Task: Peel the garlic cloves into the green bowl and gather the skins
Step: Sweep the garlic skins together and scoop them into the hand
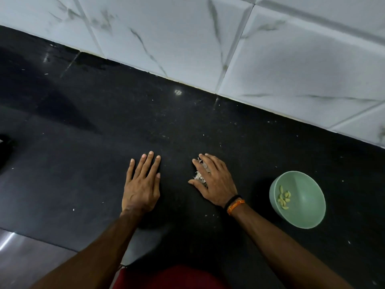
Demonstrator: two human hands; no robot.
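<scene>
The green bowl (308, 203) stands on the black counter at the right, with several peeled pale-yellow garlic cloves (283, 197) lying inside it. A small pile of whitish garlic skins (199, 175) lies on the counter in the middle. My right hand (212, 181) rests over this pile, fingers loosely bent around it, thumb on the counter at the pile's near side. My left hand (143, 183) lies flat on the counter to the left of the pile, fingers straight and together, holding nothing.
The black counter (104, 132) runs back to a white marbled tile wall (229, 49). Tiny skin flecks are scattered on the surface. A dark object (5, 147) shows at the left edge. The counter's front edge and grey floor are at lower left.
</scene>
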